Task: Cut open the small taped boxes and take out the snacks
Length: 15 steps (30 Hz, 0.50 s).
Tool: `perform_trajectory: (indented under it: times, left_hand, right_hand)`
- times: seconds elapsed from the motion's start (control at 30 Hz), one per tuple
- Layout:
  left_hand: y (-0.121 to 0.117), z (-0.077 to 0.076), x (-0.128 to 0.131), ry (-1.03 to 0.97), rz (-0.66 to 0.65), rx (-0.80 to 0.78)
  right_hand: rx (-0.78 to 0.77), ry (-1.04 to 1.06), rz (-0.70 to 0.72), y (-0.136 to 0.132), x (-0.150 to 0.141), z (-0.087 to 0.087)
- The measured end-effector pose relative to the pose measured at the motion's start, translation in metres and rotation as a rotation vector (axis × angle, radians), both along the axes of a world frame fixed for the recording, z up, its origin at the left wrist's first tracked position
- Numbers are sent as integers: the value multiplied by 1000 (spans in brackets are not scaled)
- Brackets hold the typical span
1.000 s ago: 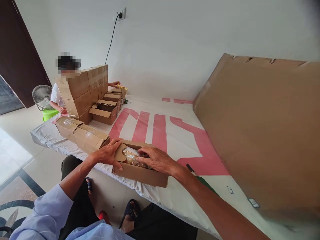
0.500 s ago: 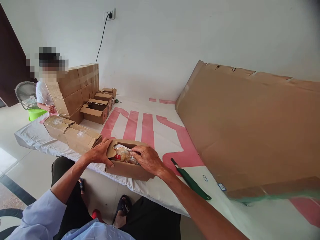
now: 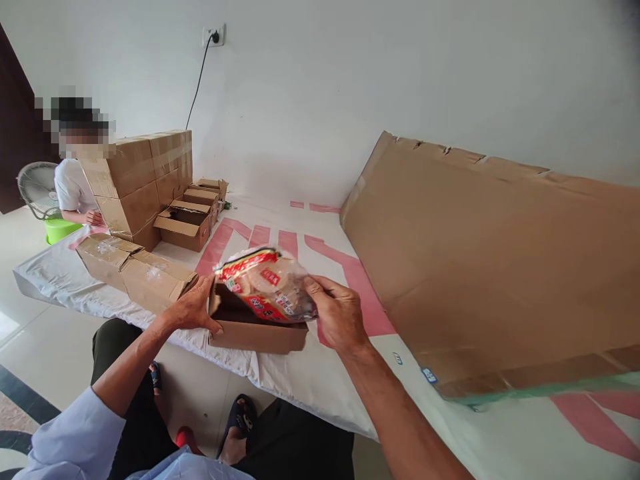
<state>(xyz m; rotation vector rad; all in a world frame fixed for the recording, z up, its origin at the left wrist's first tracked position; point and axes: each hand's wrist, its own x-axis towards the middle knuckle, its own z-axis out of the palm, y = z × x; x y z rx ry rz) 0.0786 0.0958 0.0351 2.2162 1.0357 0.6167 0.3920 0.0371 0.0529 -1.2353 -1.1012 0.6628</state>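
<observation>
A clear plastic food packet with red and black print (image 3: 270,283) is tilted above an open cardboard box (image 3: 257,337). My right hand (image 3: 343,313) pinches the packet's right end between thumb and fingers. My left hand (image 3: 196,308) grips the box's left end, its thumb on the near side and the fingers over the end flap. Dark space shows inside the box below the packet; the rest of the inside is hidden. Two taped cardboard boxes (image 3: 150,277) lie in a row just left of my left hand.
Stacked cartons (image 3: 145,177) and smaller open boxes (image 3: 183,230) stand at the back left, a person (image 3: 75,187) behind them near a fan (image 3: 37,190). A large cardboard sheet (image 3: 480,267) leans against the wall at right. White cloth with red print (image 3: 300,390) covers the table.
My right hand has lifted the packet out of the box, up and to the right. My left hand keeps its hold on the box. The green-handled tool is now out of sight.
</observation>
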Motion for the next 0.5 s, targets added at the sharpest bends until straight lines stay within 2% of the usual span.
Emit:
perform_trajectory:
  times: [0.13,0.23,0.4,0.5]
  left_hand:
    - [-4,3,2,96,26,-28]
    - [-8,16,1,69,11,-55]
    - [-7,44,-2,-309,92,-264]
    - [-5,59,7,-512,-2,-335]
  right_hand:
    - [105,182,-20,10,8,14]
    - [152,144,-30,16,12,23]
    - [195,62,-18,22,9,32]
    - [208,139,52,27,-2,34]
